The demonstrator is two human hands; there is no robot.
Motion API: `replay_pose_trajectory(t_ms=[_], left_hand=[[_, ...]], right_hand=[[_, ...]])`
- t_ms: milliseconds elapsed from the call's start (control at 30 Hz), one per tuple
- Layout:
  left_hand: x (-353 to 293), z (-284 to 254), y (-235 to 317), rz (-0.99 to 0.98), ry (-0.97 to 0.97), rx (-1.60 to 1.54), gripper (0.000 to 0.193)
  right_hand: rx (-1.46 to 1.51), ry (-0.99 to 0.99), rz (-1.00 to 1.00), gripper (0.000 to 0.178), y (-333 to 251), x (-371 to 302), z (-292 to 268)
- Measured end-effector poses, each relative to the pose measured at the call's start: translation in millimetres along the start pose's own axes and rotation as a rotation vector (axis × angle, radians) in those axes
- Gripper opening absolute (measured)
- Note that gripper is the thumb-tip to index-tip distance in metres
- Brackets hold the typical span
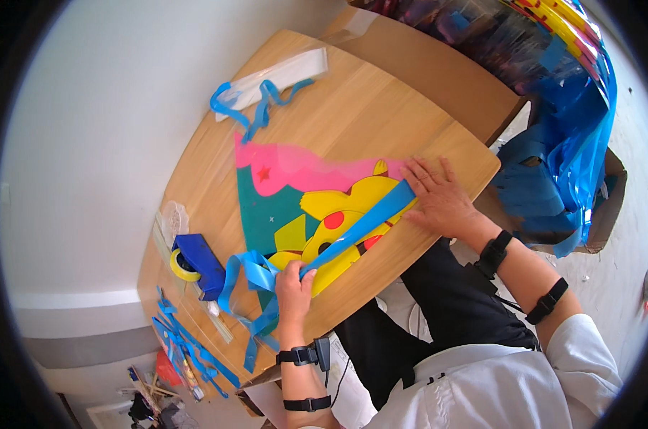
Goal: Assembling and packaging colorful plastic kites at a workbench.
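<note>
A triangular kite sheet [288, 193] in pink, green and yellow lies flat on a round wooden table [367, 100]. A long blue ribbon strip [370, 218] runs diagonally across its yellow part. My left hand [294, 286] pinches the strip's lower end near the table's front edge, where the ribbon bunches into loops [249, 275]. My right hand [438, 196] lies flat with fingers spread, pressing the strip's upper end and the kite's right tip against the table.
A blue tape dispenser [199, 261] with a yellow roll [182, 268] sits at the table's left. More blue ribbon [256, 104] and a clear plastic sleeve [288, 71] lie at the far side. Blue strips [188, 347] hang off the near-left edge. Blue foil sheeting [560, 143] fills a cardboard box [611, 193] on the right.
</note>
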State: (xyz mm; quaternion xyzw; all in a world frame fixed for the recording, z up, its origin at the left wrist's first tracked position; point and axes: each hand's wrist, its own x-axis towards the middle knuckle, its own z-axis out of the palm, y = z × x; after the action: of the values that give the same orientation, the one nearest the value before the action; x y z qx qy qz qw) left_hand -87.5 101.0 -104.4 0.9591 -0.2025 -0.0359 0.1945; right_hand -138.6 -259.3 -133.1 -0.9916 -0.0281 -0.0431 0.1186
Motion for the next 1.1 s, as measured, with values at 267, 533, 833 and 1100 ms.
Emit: replay_pose_trajectory(t_ms=[267, 533, 833, 1100], left_hand=[[-0.3, -29.7, -31.1, -0.150, -0.060, -0.371, 0.021], [-16.5, -26.5, -32.9, -0.239, -0.161, -0.089, 0.027], [-14.3, -24.2, -27.1, -0.219, -0.130, -0.009, 0.029], [-26.2, -53.4, -32.9, -0.151, -0.261, 0.049, 0.031]], right_hand=[[-0.073, -0.053, 0.012, 0.081, -1.3, 2.4, 2.3], [-0.124, -0.036, 0.026, 0.085, -2.7, 1.2, 0.2], [0.153, -0.051, -0.590, 0.077, -172.9, -1.9, -8.1], [0.226, -0.074, -0.524, 0.086, -213.2, -10.9, 42.7]])
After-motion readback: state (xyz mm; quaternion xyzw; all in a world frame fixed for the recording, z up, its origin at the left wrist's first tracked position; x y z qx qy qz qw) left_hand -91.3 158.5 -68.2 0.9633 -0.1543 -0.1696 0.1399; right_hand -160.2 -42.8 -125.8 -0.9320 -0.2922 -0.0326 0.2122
